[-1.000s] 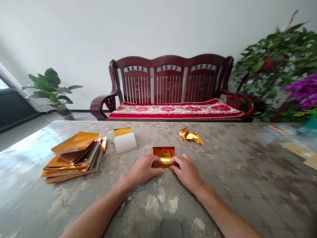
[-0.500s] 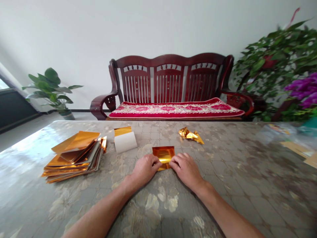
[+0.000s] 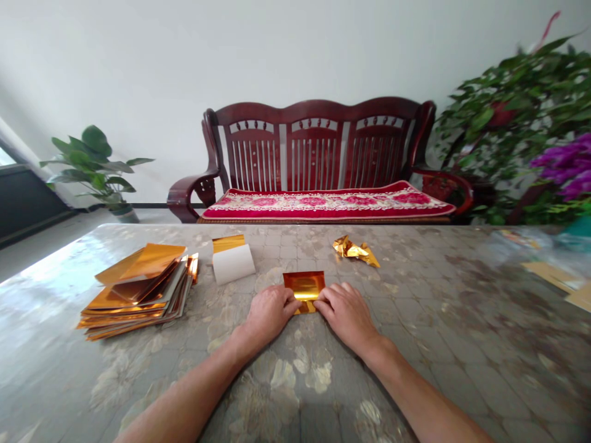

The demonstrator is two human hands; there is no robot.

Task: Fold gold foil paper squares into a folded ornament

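Note:
Between my hands lies a small sheet of shiny gold foil paper (image 3: 305, 285), its near edge folded over and its far edge curling up off the table. My left hand (image 3: 271, 310) pinches the left end of the fold between thumb and fingers. At the right end, my right hand (image 3: 346, 312) grips the paper the same way, fingertips bent down on it. Beyond my right hand sits a crumpled, folded gold foil piece (image 3: 355, 250). Past my left hand rests a curled sheet (image 3: 233, 263) with its white back showing and a gold strip at the top.
A loose stack of gold foil sheets (image 3: 138, 292) stands on the left of the patterned table (image 3: 295, 400). Clear plastic wrapping (image 3: 519, 246) and tan card pieces (image 3: 551, 277) lie at the right. Behind the table is a dark red wooden bench (image 3: 314, 154), with plants at both sides.
Both hands stay at the gold paper, with only slight finger shifts along the fold. Its folded near part looks a little narrower. The other things have not moved.

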